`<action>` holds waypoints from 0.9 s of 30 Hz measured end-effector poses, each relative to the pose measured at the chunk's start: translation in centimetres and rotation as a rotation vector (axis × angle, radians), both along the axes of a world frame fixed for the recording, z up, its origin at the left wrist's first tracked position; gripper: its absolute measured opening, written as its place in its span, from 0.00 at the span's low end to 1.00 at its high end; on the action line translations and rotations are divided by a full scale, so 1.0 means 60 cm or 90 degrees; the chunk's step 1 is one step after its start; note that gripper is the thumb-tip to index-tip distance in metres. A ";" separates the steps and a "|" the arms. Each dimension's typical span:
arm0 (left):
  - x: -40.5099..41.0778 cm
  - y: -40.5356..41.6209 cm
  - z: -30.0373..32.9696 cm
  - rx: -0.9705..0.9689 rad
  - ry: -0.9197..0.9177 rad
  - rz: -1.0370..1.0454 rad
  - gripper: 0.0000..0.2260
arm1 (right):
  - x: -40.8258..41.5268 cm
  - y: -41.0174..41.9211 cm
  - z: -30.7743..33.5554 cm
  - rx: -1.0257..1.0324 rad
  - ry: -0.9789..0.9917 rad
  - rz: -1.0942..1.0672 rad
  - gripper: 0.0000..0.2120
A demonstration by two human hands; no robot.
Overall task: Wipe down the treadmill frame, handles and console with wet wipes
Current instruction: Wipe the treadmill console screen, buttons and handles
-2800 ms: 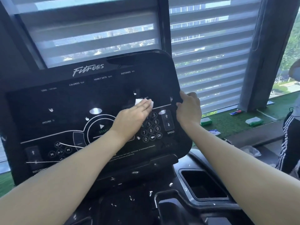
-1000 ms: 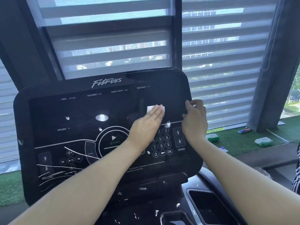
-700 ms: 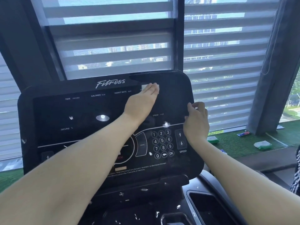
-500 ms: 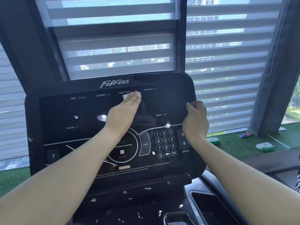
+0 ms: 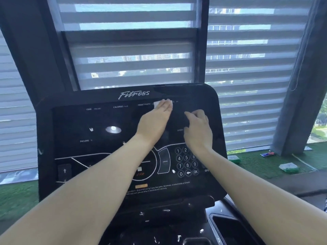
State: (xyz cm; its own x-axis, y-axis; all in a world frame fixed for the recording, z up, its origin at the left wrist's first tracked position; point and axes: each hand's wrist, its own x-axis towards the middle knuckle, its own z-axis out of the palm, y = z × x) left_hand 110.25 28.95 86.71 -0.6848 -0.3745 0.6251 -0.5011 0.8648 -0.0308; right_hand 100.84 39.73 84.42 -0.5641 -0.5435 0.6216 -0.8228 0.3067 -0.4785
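The black treadmill console (image 5: 74, 131) fills the middle of the view, with "Fitness" lettering along its top and a number keypad (image 5: 186, 161) at lower right. My left hand (image 5: 154, 121) lies flat on the upper part of the screen, pressing a white wet wipe (image 5: 156, 103) under its fingertips near the "HEART RATE" label. My right hand (image 5: 199, 129) hovers over the right part of the screen beside the left hand, fingers curled and holding nothing I can see.
A recessed cup holder (image 5: 233, 228) sits in the treadmill's lower tray at bottom right. Behind the console are striped window blinds (image 5: 134, 64) and a dark pillar (image 5: 300, 85). Green turf (image 5: 256, 163) to the right carries wipe packs and small items.
My left hand has slid the wipe from the screen's middle up to its top edge and slightly right. My right hand has left the console's right edge and moved inward over the screen.
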 end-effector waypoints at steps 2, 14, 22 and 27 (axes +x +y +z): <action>0.029 -0.013 -0.004 0.002 0.008 0.011 0.24 | 0.010 -0.012 0.004 -0.003 -0.003 0.019 0.26; 0.050 0.016 -0.060 -0.012 0.002 -0.022 0.21 | 0.030 -0.012 -0.003 0.014 -0.005 0.038 0.25; 0.102 -0.036 -0.016 0.022 0.107 -0.004 0.22 | 0.027 -0.013 -0.009 0.017 -0.006 0.026 0.25; 0.076 0.005 -0.075 -0.011 0.021 -0.016 0.25 | 0.025 -0.010 -0.012 0.018 -0.006 0.028 0.24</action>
State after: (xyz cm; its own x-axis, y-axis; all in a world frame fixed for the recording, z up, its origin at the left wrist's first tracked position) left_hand 114.79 29.22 82.22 -0.6729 -0.3465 0.6536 -0.4800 0.8768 -0.0294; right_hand 102.36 39.15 83.69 -0.5452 -0.5850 0.6005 -0.8312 0.2840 -0.4780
